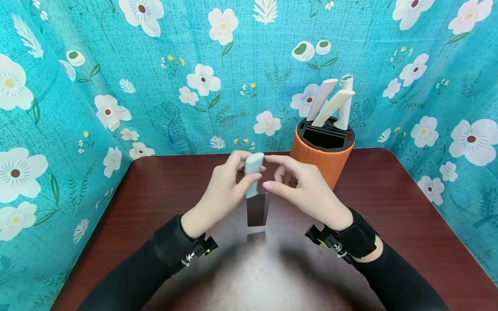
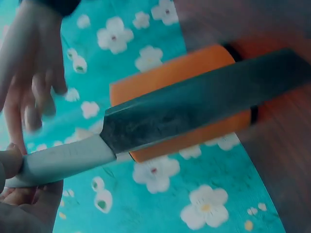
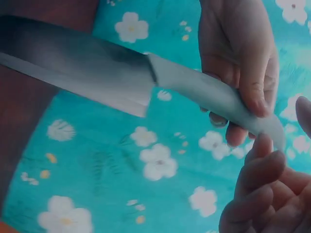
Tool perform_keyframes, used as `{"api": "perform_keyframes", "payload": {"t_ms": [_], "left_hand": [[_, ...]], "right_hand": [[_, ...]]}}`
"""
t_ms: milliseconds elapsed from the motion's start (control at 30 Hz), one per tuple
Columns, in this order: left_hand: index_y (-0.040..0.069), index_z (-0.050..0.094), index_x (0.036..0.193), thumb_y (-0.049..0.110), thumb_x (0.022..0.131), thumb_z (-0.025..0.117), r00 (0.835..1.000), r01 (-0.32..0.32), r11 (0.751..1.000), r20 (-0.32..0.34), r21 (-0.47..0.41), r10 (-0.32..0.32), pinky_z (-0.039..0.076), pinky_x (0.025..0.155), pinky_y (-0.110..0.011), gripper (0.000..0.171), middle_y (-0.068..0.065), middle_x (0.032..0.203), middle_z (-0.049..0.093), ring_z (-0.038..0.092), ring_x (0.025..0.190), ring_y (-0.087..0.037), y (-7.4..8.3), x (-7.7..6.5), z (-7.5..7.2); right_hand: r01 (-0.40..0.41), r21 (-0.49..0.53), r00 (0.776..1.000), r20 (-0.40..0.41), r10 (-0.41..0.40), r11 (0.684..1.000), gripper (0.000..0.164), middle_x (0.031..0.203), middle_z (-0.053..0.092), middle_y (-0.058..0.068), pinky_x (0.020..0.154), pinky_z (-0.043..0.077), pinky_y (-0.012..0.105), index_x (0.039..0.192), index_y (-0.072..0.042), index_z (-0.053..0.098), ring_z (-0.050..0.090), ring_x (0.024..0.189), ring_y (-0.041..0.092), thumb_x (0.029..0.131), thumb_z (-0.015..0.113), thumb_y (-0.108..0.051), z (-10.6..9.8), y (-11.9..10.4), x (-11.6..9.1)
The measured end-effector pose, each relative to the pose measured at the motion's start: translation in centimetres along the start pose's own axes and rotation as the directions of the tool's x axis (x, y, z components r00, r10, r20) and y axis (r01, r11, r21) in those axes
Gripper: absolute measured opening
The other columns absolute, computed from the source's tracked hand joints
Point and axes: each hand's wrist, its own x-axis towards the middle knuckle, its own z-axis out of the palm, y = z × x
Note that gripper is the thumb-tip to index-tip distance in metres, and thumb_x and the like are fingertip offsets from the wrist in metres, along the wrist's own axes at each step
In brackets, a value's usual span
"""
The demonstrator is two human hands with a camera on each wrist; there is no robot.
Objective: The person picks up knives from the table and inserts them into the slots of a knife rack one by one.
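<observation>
My left hand (image 1: 225, 183) grips the pale blue handle of a broad-bladed kitchen knife (image 1: 254, 172), thumb on the near side and fingers behind. The dark grey blade (image 2: 194, 104) points down toward the tabletop in the head view. Close to the handle's right side is my right hand (image 1: 307, 185), its index finger and thumb apart and the other fingers bent. In the right wrist view, a right fingertip (image 3: 263, 141) is right at the handle's butt end, while the left hand (image 3: 243, 63) holds the handle from above.
An orange knife block (image 1: 323, 155) with a black slotted top stands at the back right of the dark red table (image 1: 163, 190). Several pale-handled tools (image 1: 333, 107) stick up from it. A turquoise flowered cloth (image 1: 155, 86) hangs behind and around the table.
</observation>
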Motion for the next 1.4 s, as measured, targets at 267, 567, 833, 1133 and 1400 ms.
{"api": "perform_keyframes", "payload": {"t_ms": [267,567,833,1133,1400], "left_hand": [[0.001,0.055,0.117,0.004,0.089,0.076,0.995,0.010,0.997,-0.094,-0.071,-0.017,0.061,0.082,-0.027,0.035,-0.012,0.104,0.064,0.070,0.093,-0.019,2.5,-2.1,0.6],[0.000,0.036,0.132,-0.004,0.087,0.075,0.996,-0.036,0.982,-0.088,-0.184,0.020,0.060,0.088,-0.028,0.059,-0.015,0.106,0.068,0.069,0.097,-0.022,3.2,-3.6,0.3],[0.012,0.063,0.120,0.005,0.092,0.070,1.000,0.002,0.996,-0.015,0.093,-0.001,0.056,0.087,-0.030,0.030,0.004,0.111,0.070,0.066,0.102,-0.010,1.4,-7.2,-1.6],[0.018,0.066,0.118,0.010,0.096,0.067,0.958,0.219,0.964,0.154,0.154,-0.242,0.058,0.083,-0.030,0.024,0.011,0.104,0.070,0.064,0.094,-0.001,-1.8,-11.5,-3.5],[0.017,0.063,0.128,0.025,0.102,0.062,0.893,0.255,0.944,0.325,0.208,-0.313,0.055,0.082,-0.027,0.027,0.010,0.110,0.068,0.064,0.098,-0.001,-3.3,-13.5,-4.0]], "right_hand": [[0.109,-0.029,0.994,-0.006,-0.110,0.994,0.024,0.070,0.055,-0.007,0.057,0.040,0.024,0.109,-0.014,0.072,0.050,0.063,0.009,0.087,0.081,-0.021,-0.3,-2.6,0.7],[0.163,0.030,0.986,0.019,-0.163,0.986,0.007,0.081,0.067,-0.005,0.059,0.046,0.023,0.100,-0.013,0.073,0.056,0.064,0.008,0.092,0.073,-0.012,-1.4,-3.2,1.2],[0.202,0.072,0.906,-0.393,-0.158,0.977,0.007,0.075,0.063,-0.004,0.062,0.042,0.021,0.095,-0.006,0.074,0.052,0.067,0.013,0.095,0.068,-0.009,-10.6,-4.1,3.7],[0.164,0.159,0.745,-0.667,-0.017,0.974,0.026,0.087,0.060,-0.001,0.076,0.044,0.018,0.123,-0.010,0.069,0.046,0.076,0.013,0.099,0.065,-0.019,-20.9,-3.0,7.7],[0.017,-0.004,0.838,-0.546,-0.016,1.000,0.028,0.089,0.057,-0.008,0.075,0.040,0.013,0.129,-0.017,0.067,0.043,0.076,0.009,0.102,0.058,-0.019,-23.3,-0.5,8.6]]}}
